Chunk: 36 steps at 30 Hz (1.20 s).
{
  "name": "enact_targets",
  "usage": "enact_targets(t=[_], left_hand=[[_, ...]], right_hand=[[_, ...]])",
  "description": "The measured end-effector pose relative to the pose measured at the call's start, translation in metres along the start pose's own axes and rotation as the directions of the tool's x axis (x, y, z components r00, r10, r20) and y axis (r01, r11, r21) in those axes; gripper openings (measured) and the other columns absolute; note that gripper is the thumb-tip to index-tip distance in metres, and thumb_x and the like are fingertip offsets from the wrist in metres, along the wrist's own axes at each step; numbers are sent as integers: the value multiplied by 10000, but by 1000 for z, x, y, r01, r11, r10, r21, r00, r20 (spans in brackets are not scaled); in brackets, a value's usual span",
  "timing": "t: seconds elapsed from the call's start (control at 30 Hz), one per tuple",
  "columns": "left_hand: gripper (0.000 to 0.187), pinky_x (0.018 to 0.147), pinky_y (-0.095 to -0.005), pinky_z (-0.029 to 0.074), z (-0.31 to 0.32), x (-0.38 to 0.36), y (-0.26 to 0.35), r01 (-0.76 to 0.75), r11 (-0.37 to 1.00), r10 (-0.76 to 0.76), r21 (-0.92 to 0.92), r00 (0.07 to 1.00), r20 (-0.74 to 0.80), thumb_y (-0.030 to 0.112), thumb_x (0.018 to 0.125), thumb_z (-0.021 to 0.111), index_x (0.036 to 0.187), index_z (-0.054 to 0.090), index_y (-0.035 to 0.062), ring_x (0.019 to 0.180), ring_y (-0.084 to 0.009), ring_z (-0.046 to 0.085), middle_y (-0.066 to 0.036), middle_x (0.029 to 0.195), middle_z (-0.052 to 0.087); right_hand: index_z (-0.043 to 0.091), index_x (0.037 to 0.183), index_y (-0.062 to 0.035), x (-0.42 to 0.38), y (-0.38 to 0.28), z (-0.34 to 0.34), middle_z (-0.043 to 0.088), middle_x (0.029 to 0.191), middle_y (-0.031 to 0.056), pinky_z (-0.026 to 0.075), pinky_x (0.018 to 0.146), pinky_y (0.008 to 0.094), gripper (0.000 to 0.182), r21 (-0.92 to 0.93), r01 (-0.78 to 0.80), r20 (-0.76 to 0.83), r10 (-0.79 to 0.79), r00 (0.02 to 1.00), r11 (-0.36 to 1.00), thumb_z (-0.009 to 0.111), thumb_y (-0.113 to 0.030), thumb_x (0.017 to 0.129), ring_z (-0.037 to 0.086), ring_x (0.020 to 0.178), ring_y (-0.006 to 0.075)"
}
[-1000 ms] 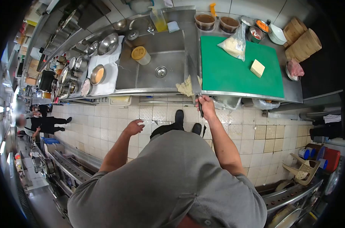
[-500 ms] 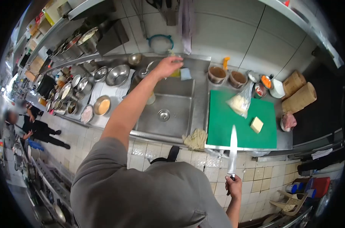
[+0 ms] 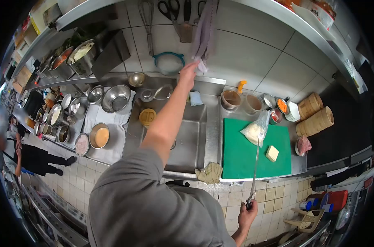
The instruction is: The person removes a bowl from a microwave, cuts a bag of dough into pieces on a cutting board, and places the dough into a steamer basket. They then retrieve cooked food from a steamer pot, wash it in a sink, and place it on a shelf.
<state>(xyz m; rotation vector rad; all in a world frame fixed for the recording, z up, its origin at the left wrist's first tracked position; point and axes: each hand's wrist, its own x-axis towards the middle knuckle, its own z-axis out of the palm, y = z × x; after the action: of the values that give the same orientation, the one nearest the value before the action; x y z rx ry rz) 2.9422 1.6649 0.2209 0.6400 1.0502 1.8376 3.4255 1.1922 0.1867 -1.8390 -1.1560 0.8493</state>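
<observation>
My left hand point(image 3: 188, 76) is raised at the tiled wall above the sink point(image 3: 187, 144). Its fingers stretch up to the lower edge of a hanging purple towel point(image 3: 203, 39); they overlap it in view, and no grip on it shows. My right hand point(image 3: 247, 211) is wrapped round the handle of a chef's knife point(image 3: 255, 173), its blade pointing away over the green cutting board point(image 3: 240, 158). On the board lie a pale yellow block point(image 3: 272, 153), like butter or cheese, and a clear plastic bag point(image 3: 257, 129) with whitish contents.
A crumpled cloth point(image 3: 210, 173) lies on the sink's front edge. Brown-filled tubs point(image 3: 231, 100) and bamboo steamers point(image 3: 316, 122) line the back right. To the left stand steel bowls point(image 3: 116, 99) and a pot of orange liquid point(image 3: 100, 136). Another person point(image 3: 34, 158) stands far left.
My left hand has moved up from above the sink's back edge to the towel. The knife in my right hand has turned, showing its blade more edge-on. The view has shifted.
</observation>
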Motion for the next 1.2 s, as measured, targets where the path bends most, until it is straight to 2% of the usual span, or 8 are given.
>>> enact_targets(t=[0.17, 0.37, 0.47, 0.63, 0.83, 1.0, 1.03, 1.2], left_hand=[[356, 956, -388, 547, -59, -38, 7, 219, 850, -108, -480, 963, 248, 233, 1050, 536, 1275, 628, -28, 1128, -246, 672, -149, 1226, 700], [301, 788, -376, 612, -35, -55, 59, 368, 898, -307, -242, 917, 255, 116, 1031, 567, 1324, 620, 71, 943, -217, 725, -113, 1169, 722], [409, 893, -355, 596, -14, -82, 81, 146, 980, -43, -134, 818, 574, 74, 1011, 600, 1416, 536, 83, 1096, -188, 694, -80, 1259, 677], [375, 805, -332, 603, 22, -122, 83, 120, 964, 52, -236, 787, 614, 54, 976, 653, 1347, 610, 93, 934, -153, 692, -33, 1164, 699], [321, 740, -339, 510, 47, -132, 65, -379, 917, 337, 124, 902, 271, 245, 963, 667, 1151, 697, -13, 866, -155, 628, -41, 1001, 701], [323, 668, -361, 495, 13, -52, 26, -117, 923, 131, 367, 991, -15, 357, 945, 744, 942, 720, 34, 722, -132, 576, -14, 845, 648], [284, 650, -332, 479, 36, -85, 50, -195, 977, 197, 86, 980, -21, 329, 964, 732, 945, 718, 46, 706, -120, 566, -3, 854, 646], [225, 494, -287, 403, 27, -85, 40, -233, 960, 253, 153, 959, -127, 290, 951, 734, 957, 703, 67, 606, -92, 561, 5, 828, 665]], right_hand=[[587, 997, -10, 42, -41, 12, 463, 789, 10, 393, 633, 293, 208, -130, 231, 84, -221, 972, 964, 632, 93, 822, 444, 702, 119], [608, 1086, 7, 126, -214, 100, 607, 1011, 203, 507, 810, 457, 280, -220, 743, 193, -718, 669, 633, 710, 35, 827, 618, 919, 394], [615, 1124, -35, 160, -305, 167, 611, 1026, 205, 500, 821, 500, 336, -151, 886, 112, -883, 455, 438, 742, -1, 814, 602, 961, 438], [625, 1128, -11, 196, -366, 250, 630, 1069, 211, 535, 873, 510, 282, -338, 878, 246, -869, 429, 339, 690, -107, 871, 621, 1034, 427], [568, 1227, -11, 184, -328, 270, 626, 1122, 262, 550, 853, 555, 352, -372, 858, 477, -720, 503, 353, 601, -86, 884, 669, 987, 457], [548, 1131, -28, 165, -253, 223, 624, 1094, 275, 536, 864, 571, 255, -355, 751, 398, -637, 660, 556, 598, -87, 888, 647, 994, 497], [546, 1125, -30, 163, -234, 205, 622, 1091, 274, 533, 865, 574, 254, -330, 722, 441, -577, 687, 608, 604, -85, 883, 641, 1002, 500], [542, 1060, -19, 146, -77, 94, 618, 1040, 256, 515, 804, 555, 215, -221, 656, 358, -565, 743, 722, 641, -60, 873, 634, 961, 477]])
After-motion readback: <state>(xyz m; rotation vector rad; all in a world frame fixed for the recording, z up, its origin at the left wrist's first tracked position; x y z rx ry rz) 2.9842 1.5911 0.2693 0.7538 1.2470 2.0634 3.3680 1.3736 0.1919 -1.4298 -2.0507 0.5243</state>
